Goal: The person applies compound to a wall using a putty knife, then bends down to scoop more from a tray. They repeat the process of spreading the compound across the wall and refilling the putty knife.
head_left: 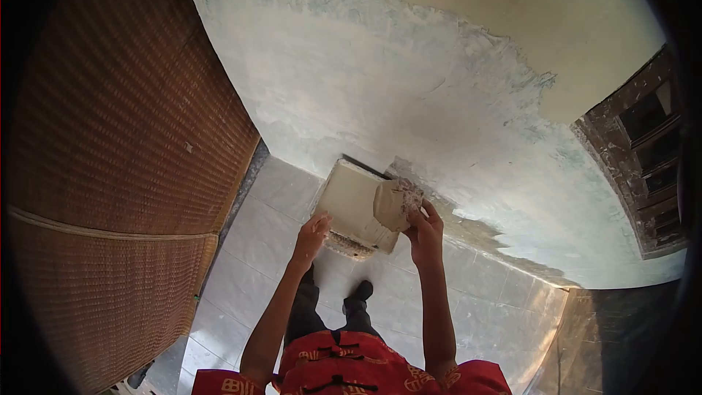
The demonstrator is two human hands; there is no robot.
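In the head view my right hand is closed on the edge of a rounded, plaster-smeared piece, whose exact kind I cannot make out. That piece overlaps the right side of a pale rectangular board, which has a dark strip along its far edge. My left hand is at the board's near left edge, fingers bent together; what they grip there is too small to tell apart. Just beyond the board rises a wall with white plaster spread unevenly over it.
A woven brown mat panel stands on the left. Grey tiles cover the floor, with my feet on them. At the right are a dark wooden frame with slats and a dark surface.
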